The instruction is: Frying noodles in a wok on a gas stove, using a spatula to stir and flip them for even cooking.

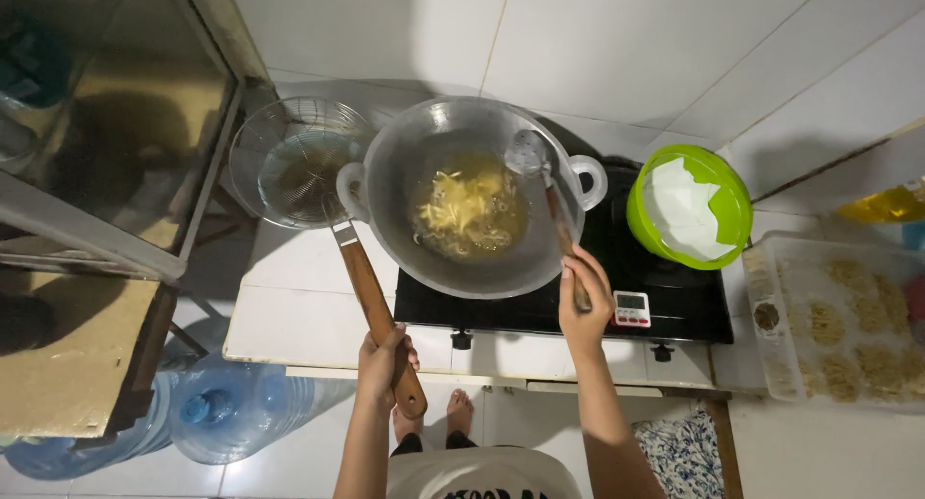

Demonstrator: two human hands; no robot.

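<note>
Wok (462, 268), frame centre, holds frying strips in oil. Left hand (385, 359) clenched round wire skimmer (299, 167) handle; right hand (585, 302) grasping spatula (540, 171) handle over wok.

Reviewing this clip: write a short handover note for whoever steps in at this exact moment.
Left hand: grips the wooden handle of the wire skimmer, whose basket sits left of the wok, outside it.
Right hand: holds the spatula, blade resting on the wok's far rim.
Wok: on the stove, pale strips frying in oil.
Green bowl, paper-lined, waits at right.
Done: strips are in the oil.
Left: nothing lifted out yet; the bowl holds only paper.
</note>
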